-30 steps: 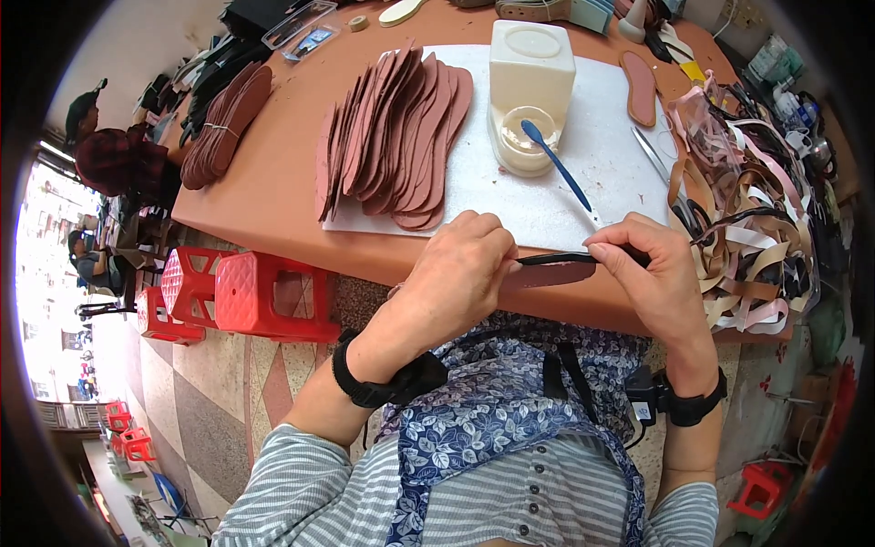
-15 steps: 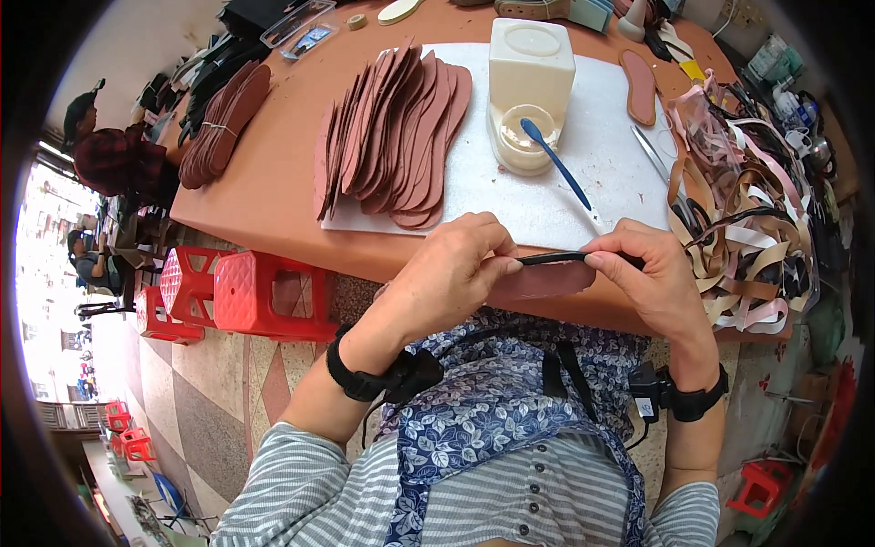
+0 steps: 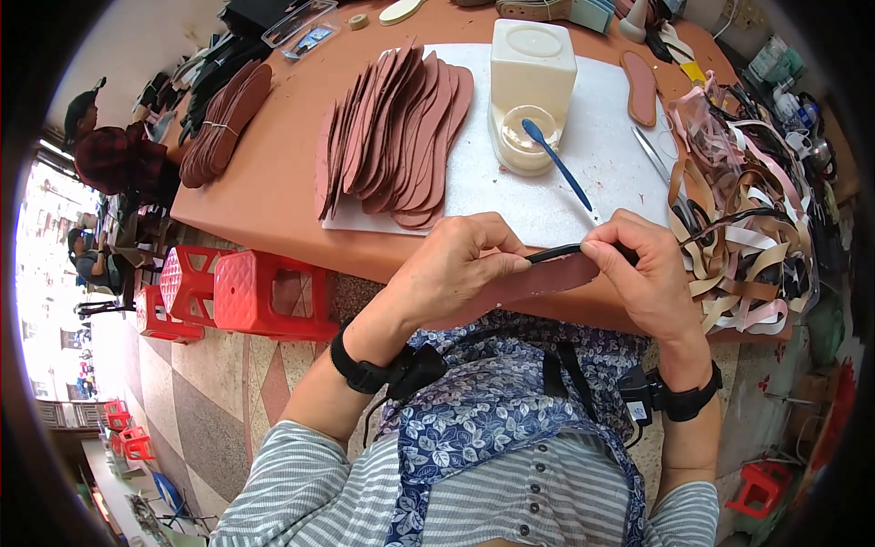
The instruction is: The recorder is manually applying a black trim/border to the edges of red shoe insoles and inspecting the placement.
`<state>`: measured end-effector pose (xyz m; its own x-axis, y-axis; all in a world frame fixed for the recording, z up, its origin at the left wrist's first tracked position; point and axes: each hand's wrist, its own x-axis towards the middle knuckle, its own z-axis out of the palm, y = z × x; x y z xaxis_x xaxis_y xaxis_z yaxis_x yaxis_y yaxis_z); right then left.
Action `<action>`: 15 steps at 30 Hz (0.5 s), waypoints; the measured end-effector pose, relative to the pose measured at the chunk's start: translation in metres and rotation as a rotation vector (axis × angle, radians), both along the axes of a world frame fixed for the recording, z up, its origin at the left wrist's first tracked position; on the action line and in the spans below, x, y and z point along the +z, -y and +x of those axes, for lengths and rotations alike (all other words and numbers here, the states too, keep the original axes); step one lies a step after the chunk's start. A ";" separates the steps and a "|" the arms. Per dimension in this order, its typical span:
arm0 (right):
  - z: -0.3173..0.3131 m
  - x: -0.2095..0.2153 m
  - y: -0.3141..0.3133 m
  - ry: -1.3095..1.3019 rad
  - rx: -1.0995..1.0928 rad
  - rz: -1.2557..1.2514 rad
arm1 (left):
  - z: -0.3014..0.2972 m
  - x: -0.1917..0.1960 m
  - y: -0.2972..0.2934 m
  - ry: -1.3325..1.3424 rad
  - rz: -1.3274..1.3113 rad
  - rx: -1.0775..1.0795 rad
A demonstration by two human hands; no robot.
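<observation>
My left hand and my right hand hold one reddish-brown insole between them, just in front of the table edge. Both hands also pinch a thin black strap that lies along the insole's top edge. A fanned stack of the same brown insoles lies on a white sheet beyond my hands. Behind it stands a white square container with a round glue pot and a blue-handled brush resting in it.
A tangled heap of pink, tan and black straps fills the table's right side. Another bundle of insoles lies at the left end. Two red plastic stools stand under the table's left. A person sits far left.
My left hand has slid left along the strap and insole, and both hands have dropped slightly toward me. The table's contents are unchanged.
</observation>
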<state>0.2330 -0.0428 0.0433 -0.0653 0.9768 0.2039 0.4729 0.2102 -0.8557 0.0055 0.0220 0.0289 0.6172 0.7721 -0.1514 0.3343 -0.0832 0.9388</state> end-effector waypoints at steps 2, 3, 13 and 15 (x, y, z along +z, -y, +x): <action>-0.002 0.001 -0.001 -0.002 0.010 -0.013 | 0.001 0.001 -0.001 0.001 0.013 0.011; -0.004 0.001 -0.001 0.008 0.010 0.002 | 0.002 0.000 -0.002 0.001 0.013 0.011; -0.010 -0.003 -0.003 -0.010 0.013 -0.006 | 0.008 -0.007 0.000 0.116 0.041 0.028; -0.009 -0.004 -0.003 -0.040 0.013 -0.034 | 0.009 -0.007 0.002 0.144 0.085 0.028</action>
<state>0.2241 -0.0400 0.0394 -0.0706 0.9823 0.1734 0.4358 0.1868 -0.8804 0.0140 0.0201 0.0214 0.6059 0.7955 0.0039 0.2002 -0.1572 0.9671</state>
